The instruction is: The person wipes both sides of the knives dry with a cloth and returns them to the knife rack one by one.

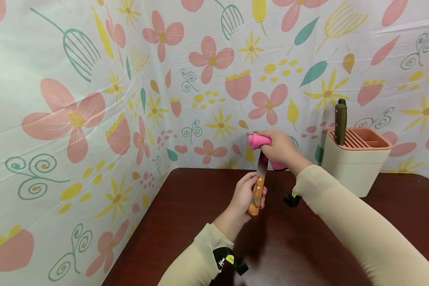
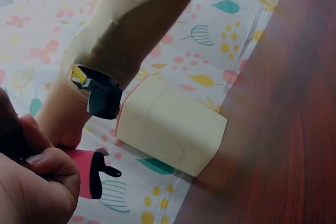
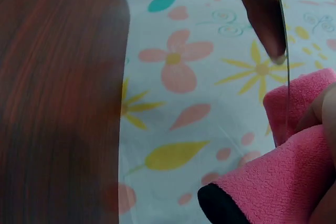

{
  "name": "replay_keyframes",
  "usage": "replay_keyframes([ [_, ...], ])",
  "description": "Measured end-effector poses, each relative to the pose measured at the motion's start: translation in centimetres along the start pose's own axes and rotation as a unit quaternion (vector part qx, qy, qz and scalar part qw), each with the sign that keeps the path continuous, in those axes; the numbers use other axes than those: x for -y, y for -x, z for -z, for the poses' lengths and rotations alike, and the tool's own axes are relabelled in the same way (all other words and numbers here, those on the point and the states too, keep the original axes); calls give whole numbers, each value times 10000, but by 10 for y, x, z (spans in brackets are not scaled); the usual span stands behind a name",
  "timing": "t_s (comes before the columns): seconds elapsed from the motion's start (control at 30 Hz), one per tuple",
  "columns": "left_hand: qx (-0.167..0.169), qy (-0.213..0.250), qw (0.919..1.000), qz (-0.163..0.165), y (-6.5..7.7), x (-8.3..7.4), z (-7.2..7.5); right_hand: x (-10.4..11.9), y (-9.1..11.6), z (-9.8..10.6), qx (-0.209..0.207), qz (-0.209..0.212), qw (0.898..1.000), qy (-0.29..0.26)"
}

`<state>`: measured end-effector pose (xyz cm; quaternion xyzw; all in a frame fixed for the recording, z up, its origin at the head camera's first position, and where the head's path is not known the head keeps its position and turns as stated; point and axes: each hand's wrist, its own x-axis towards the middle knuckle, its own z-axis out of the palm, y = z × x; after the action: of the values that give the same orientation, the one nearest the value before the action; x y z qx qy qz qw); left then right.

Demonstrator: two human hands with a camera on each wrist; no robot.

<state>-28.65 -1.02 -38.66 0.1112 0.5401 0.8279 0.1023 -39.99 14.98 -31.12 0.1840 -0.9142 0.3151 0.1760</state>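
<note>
A knife (image 1: 259,186) with a riveted wooden handle is held blade up above the table. My left hand (image 1: 244,194) grips it by the handle. Around the upper part of the blade, my right hand (image 1: 277,147) pinches a folded pink cloth (image 1: 258,141) with black edging. In the right wrist view the thin blade (image 3: 287,93) runs down between two folds of the pink cloth (image 3: 283,182), so its tip is hidden. The left wrist view shows my left hand (image 2: 39,187) in front, with part of the pink cloth (image 2: 84,171) behind it.
On the right stands a cream knife block (image 1: 354,167) with an orange slotted top. Dark-handled knives (image 1: 340,123) stick up from its slots. The dark wooden table (image 1: 186,222) meets a flower-printed sheet (image 1: 207,99) at the back and left.
</note>
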Motion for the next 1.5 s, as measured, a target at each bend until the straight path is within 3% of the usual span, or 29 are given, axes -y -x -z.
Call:
replay_keyframes([
  [0.4, -233, -33, 9997, 94, -3, -1, 3, 8, 25, -15, -97, 642, 9974, -314],
  [0.9, -80, 46, 9999, 87, -1, 1, 2, 24, 78, -14, -234, 1343, 9892, -545],
  [1.07, -133, 61, 9999, 88, -1, 3, 3, 27, 91, -17, -342, 1232, 9890, -747],
  [1.33, -152, 67, 9998, 107, -2, 6, 3, 24, 108, -17, -276, 558, 9903, -1239],
  [1.5, -135, 78, 9999, 10, -3, 5, 2, 21, 113, -13, -260, 451, 9899, -1320],
])
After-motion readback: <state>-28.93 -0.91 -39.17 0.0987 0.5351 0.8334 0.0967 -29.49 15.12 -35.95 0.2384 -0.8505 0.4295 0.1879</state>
